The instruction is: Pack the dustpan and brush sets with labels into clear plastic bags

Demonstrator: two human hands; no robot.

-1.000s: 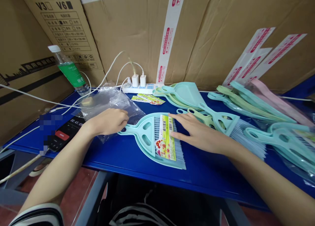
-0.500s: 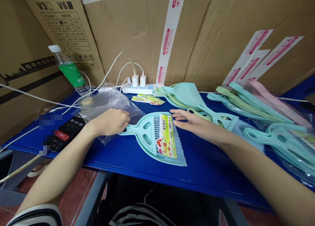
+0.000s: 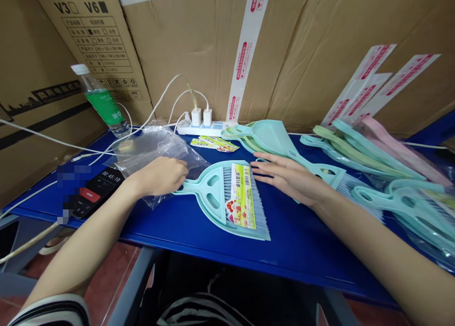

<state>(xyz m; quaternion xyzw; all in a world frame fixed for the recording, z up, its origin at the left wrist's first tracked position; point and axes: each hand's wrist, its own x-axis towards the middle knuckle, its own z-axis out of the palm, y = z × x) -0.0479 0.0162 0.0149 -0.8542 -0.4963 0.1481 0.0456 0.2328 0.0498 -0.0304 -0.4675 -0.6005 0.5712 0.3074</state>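
Note:
A light-blue dustpan (image 3: 202, 211) lies flat on the blue table (image 3: 149, 229) with a matching hand brush (image 3: 210, 186) nested on it. Across the bristles sits a yellow-green and white label card (image 3: 239, 198) with a red mushroom print. My left hand (image 3: 165, 174) is closed around the handle end of the set. Just beyond the card's right edge, my right hand (image 3: 284, 174) hovers palm down with its fingers stretched out and slightly spread, holding nothing. Whether its fingertips touch the bristles I cannot tell.
A crumpled clear plastic bag (image 3: 156, 148) lies behind my left hand, near a bottle (image 3: 104, 105) and a phone (image 3: 95, 191). Loose cards (image 3: 215, 144) lie before a power strip (image 3: 216, 127). More dustpans (image 3: 268, 136) and bagged sets (image 3: 419, 207) fill the right; cardboard stands behind.
My right hand has shifted slightly right, away from the card, and its fingers have spread. The left hand and the dustpan set stay in place.

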